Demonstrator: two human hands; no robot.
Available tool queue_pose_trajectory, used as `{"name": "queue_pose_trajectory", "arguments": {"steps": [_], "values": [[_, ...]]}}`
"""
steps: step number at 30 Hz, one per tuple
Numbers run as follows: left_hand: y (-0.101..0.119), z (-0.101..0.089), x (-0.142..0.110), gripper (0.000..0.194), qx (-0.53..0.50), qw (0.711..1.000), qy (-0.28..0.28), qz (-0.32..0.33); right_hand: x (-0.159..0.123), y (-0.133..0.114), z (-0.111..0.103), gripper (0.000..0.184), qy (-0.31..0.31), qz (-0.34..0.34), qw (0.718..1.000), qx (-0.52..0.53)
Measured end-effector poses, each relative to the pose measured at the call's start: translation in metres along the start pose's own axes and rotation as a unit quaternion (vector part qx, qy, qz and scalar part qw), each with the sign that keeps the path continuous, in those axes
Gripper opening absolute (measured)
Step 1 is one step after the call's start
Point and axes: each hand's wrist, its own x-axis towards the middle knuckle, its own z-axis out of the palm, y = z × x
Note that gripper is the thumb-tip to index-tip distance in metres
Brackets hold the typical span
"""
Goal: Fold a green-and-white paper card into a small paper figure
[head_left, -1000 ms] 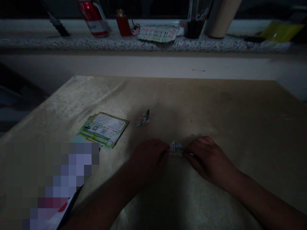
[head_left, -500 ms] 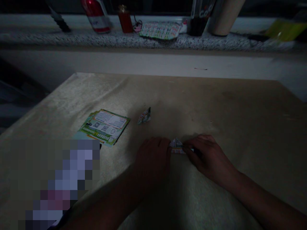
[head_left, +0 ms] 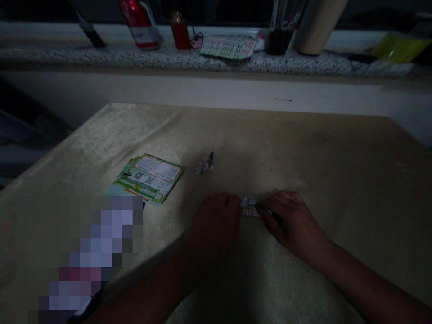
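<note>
"Near the middle of the table [head_left: 320,148], how are the two hands posed?"

"Both forearms [head_left: 364,281] slant inward from the bottom of the view. The left hand [head_left: 214,220] lies back upward, fingers together against the left end of one folded paper [head_left: 249,208] with a peaked top. The right hand [head_left: 290,216] is turned partly sideways, thumb and forefinger pinched onto the paper's right end."

"Does the left grip it too?"

"I can't tell; its thumb is hidden."

"And the counts elsewhere?"

"One small pointed paper [head_left: 205,165] sits beyond the left hand. Farther left is one pile of leaflets [head_left: 157,173], too overlapped to number. One red can [head_left: 140,27] and one reddish bottle [head_left: 181,35] stand among other items on the window sill [head_left: 168,60]."

"What's hard to make out?"

"A pixelated patch [head_left: 97,252] covers most of something at lower left. The can's top is cut off, and the folded paper's print is too small and dim to read."
</note>
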Motion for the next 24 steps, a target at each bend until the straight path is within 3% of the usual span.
{"name": "queue_pose_trajectory", "arguments": {"steps": [13,24], "values": [[-0.001,0.002,-0.002,0.017,0.01,1.0,0.003,0.013,-0.001,-0.002,0.002,0.01,0.005,0.004,1.0,0.007],[0.01,0.001,0.007,0.011,0.053,0.998,-0.027,-0.027,-0.002,-0.001,0.009,0.007,0.016,0.017,1.0,-0.016]]}}
